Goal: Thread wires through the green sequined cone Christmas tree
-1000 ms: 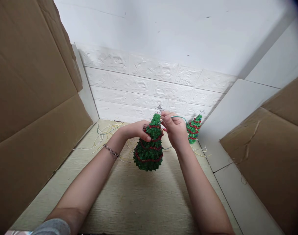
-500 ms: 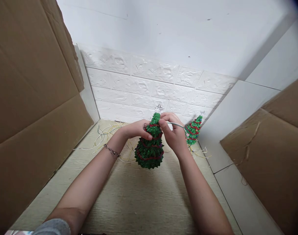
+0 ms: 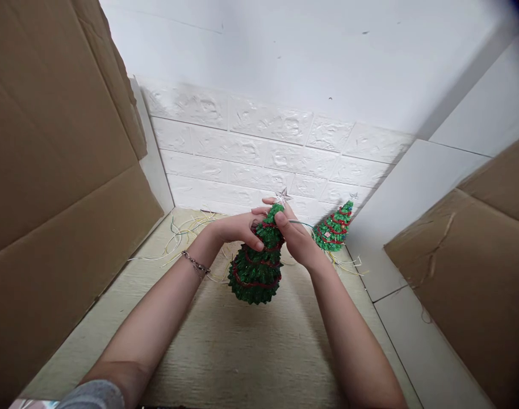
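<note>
A small green Christmas tree [image 3: 259, 278] with red garland and a clear star [image 3: 284, 196] on top is held tilted above the table. My left hand [image 3: 242, 229] grips its upper left side, thumb across the front. My right hand [image 3: 300, 238] is closed around the upper right side, its thumb just below the star and its fingers behind. A thin pale wire [image 3: 300, 221] crosses the right hand and runs toward a second decorated tree [image 3: 336, 230], which stands at the back right. The tree hides some of my fingers.
Loose white and yellow wires [image 3: 180, 233] lie at the back left, and more wires [image 3: 347, 264] by the second tree. Cardboard flanks the table [image 3: 238, 352] on the left [image 3: 63, 142] and right [image 3: 468, 272]. A white brick-patterned wall [image 3: 251, 147] closes the back.
The held tree has tilted further, its base moving left and toward me, its top slightly right. My right hand's fingers have moved behind the top, with the thumb now on its front.
</note>
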The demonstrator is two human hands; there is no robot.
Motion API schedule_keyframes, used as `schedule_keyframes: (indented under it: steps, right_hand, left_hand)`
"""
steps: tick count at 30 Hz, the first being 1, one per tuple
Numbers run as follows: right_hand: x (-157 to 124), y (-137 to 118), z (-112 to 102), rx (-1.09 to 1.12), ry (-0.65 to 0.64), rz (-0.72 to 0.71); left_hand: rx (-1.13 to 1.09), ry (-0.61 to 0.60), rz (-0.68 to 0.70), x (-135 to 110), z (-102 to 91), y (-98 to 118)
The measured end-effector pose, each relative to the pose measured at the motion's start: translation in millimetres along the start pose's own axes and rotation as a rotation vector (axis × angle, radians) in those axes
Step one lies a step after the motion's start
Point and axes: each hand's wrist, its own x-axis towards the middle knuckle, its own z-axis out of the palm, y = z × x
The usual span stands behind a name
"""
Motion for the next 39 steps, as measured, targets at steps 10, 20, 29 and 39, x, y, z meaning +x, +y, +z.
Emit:
schedule_keyframes:
  steps: [10,20,29,39]
  right_hand:
    - [16,-1,2,-0.021,0.210,-0.106]
    - [42,23,-12,-0.230,0.498,-0.122]
    - [41,34,-22,-0.052,0.408,0.017]
    - [44,39,-24,0.119,0.636,0.130]
  left_hand:
    - [0.060,0.161,-0.005,-3,0.2,17]
    - [0.357,0.614,-0.001,17,16.7,5]
    - [0.459,0.690,-0.104,19,18.5,-1]
    - [0.501,0.676,-0.117,17,20.7,5]
